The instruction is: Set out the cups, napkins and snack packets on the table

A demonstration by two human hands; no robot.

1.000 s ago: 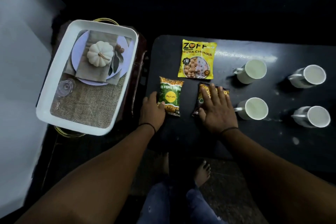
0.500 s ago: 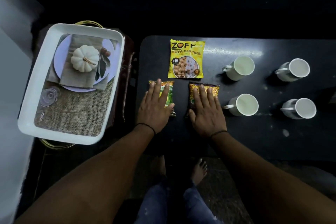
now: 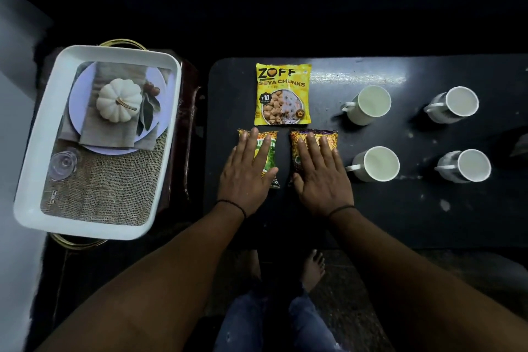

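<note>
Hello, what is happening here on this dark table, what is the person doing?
A person is setting out snacks. The left hand lies flat on a green packet and the right hand flat on an orange packet, both side by side on the dark table. A yellow packet lies just beyond them. Four white cups stand to the right. No napkins are visible on the table.

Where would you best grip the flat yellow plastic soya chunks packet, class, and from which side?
Pinch the yellow soya chunks packet by its crimped far edge, coming from the far side: it lies flat on the black table, and both hands block the near side.
</note>
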